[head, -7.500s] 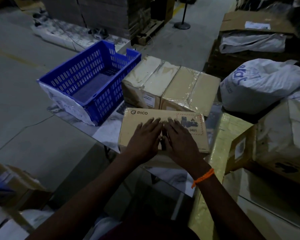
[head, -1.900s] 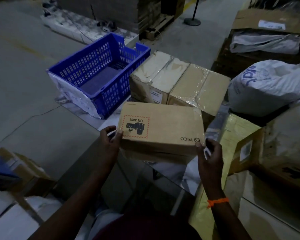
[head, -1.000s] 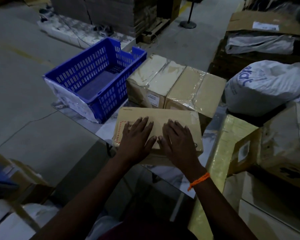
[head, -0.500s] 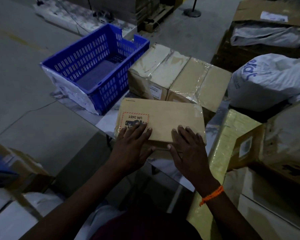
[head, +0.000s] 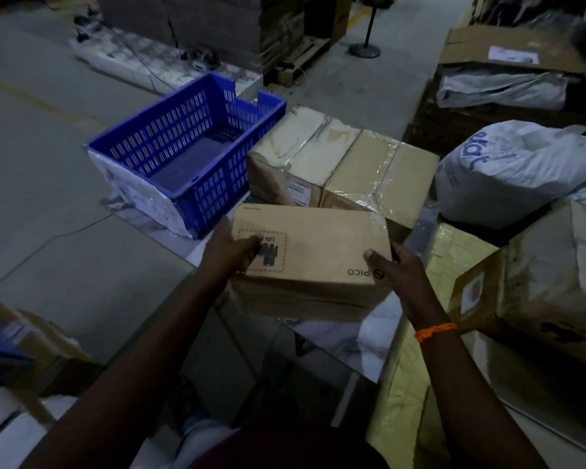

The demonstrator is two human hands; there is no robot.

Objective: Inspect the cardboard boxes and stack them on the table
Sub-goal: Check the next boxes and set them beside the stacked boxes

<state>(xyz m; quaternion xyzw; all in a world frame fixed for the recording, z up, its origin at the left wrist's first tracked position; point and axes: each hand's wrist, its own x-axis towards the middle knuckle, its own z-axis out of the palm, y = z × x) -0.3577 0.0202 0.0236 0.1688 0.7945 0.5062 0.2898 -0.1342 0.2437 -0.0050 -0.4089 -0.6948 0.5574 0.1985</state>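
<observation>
A blue slotted crate (head: 183, 154) stands at the far left corner of the tabletop (head: 349, 343). White plastic sheeting clings to its near outer side, and its dark floor shows through the open top. Just right of it two taped cardboard boxes, the left one (head: 295, 154) and the right one (head: 386, 170), sit touching side by side along the far edge, glossy tape across their tops. They close off the space directly behind the PICO box (head: 315, 255), which is at the near edge of the tabletop, logo and hazard label turned toward the person.

The left hand (head: 230, 253) grips the box's left end, thumb lying over the red-bordered label. The right hand (head: 398, 275) grips the near right corner, thumb on top beside the logo, an orange wristband (head: 435, 331) on the wrist. Whether the box rests on the tabletop or is lifted off it cannot be told.

Off the right edge, a yellow-wrapped parcel (head: 454, 255) stands close to the right hand, with a large plastic-covered carton (head: 555, 275) beside it and a white printed sack (head: 515, 170) behind.
</observation>
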